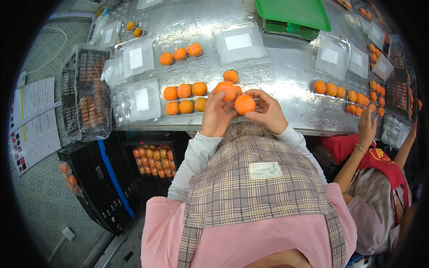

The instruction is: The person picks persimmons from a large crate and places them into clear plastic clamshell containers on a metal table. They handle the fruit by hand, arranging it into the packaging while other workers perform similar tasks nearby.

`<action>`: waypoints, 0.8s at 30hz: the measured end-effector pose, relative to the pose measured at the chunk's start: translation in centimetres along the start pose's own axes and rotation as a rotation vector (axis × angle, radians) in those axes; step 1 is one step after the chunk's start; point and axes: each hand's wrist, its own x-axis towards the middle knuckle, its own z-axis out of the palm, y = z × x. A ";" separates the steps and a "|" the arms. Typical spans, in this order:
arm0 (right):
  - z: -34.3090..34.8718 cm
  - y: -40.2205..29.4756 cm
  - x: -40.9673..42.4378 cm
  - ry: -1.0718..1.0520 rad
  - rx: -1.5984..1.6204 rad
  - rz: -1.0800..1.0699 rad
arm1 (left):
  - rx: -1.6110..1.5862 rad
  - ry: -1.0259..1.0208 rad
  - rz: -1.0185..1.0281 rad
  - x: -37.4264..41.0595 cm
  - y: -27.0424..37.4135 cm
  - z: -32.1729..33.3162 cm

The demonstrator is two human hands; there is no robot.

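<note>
My left hand (215, 112) grips an orange persimmon (225, 90) between thumb and fingers, just above the metal table. In my right hand (268, 109) is a second persimmon (245, 105), held near the tips of my left fingers. Directly beyond them, one persimmon (230, 76) sits in a clear plastic clamshell tray (258, 73), and another behind my hands is mostly hidden. To the left, two rows of persimmons (184, 90) fill part of an open clamshell beside my left hand. Farther back, three persimmons (180, 53) lie in another clamshell.
A green scale (293, 15) stands at the back of the metal table (288, 60). Black crates (97, 181) are stacked below at left, near a plastic-wrapped stack (87, 90). At right, a co-worker's hand (367, 127) reaches toward trays of persimmons (360, 99).
</note>
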 end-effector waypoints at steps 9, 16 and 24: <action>-0.6 -0.8 -0.4 0.015 0.100 -0.065 | -0.079 -0.025 -0.025 0.2 -0.2 -1.5; -0.8 0.2 0.1 0.002 0.121 -0.103 | 0.181 -0.100 -0.097 -0.4 -1.4 -0.6; -1.1 0.3 -0.3 -0.088 0.577 0.097 | 0.416 -0.097 0.089 -0.9 -0.7 0.3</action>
